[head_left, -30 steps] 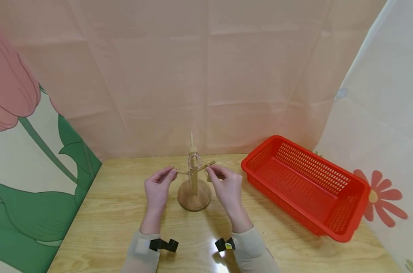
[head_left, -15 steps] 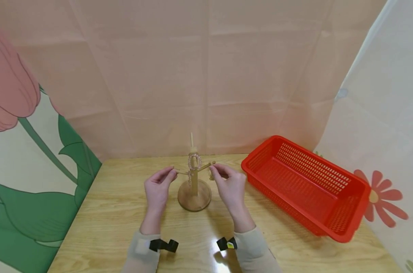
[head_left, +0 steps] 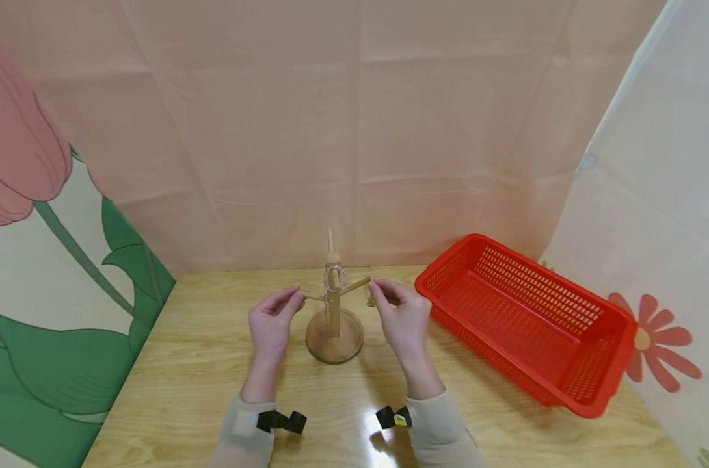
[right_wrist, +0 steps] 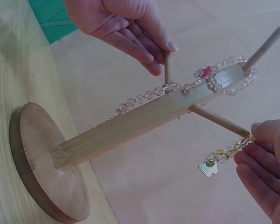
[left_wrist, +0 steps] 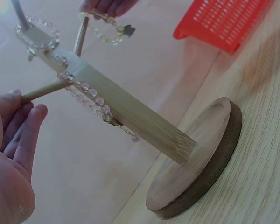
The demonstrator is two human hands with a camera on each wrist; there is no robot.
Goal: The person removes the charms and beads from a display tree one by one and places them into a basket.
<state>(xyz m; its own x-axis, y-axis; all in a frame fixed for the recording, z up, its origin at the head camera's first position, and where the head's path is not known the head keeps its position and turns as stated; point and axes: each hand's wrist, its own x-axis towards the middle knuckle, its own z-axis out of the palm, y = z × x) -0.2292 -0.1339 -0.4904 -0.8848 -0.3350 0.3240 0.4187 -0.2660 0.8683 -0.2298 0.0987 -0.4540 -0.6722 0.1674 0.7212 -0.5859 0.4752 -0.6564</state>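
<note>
A wooden jewelry stand (head_left: 335, 322) with a round base stands upright on the table. My left hand (head_left: 274, 320) pinches the end of its left peg (left_wrist: 45, 90). A pink clear-bead bracelet (left_wrist: 99, 101) hangs from that peg against the post, and another pink bracelet (right_wrist: 253, 72) loops round the top peg. At the tip of the right peg (right_wrist: 219, 121), my right hand (head_left: 406, 318) pinches a pale yellow bead bracelet (right_wrist: 229, 150) with a small metal charm (right_wrist: 208, 169). Part of this bracelet is hidden behind the fingers.
A red perforated plastic basket (head_left: 495, 351) sits on the wooden table (head_left: 179, 364) to the right of the stand. A pinkish sheet (head_left: 261, 143) hangs behind the table, with flower-printed cloth at both sides.
My right hand has moved to the right along the right peg to its tip, taking the yellow bracelet with it. The left hand keeps its place on the left peg.
</note>
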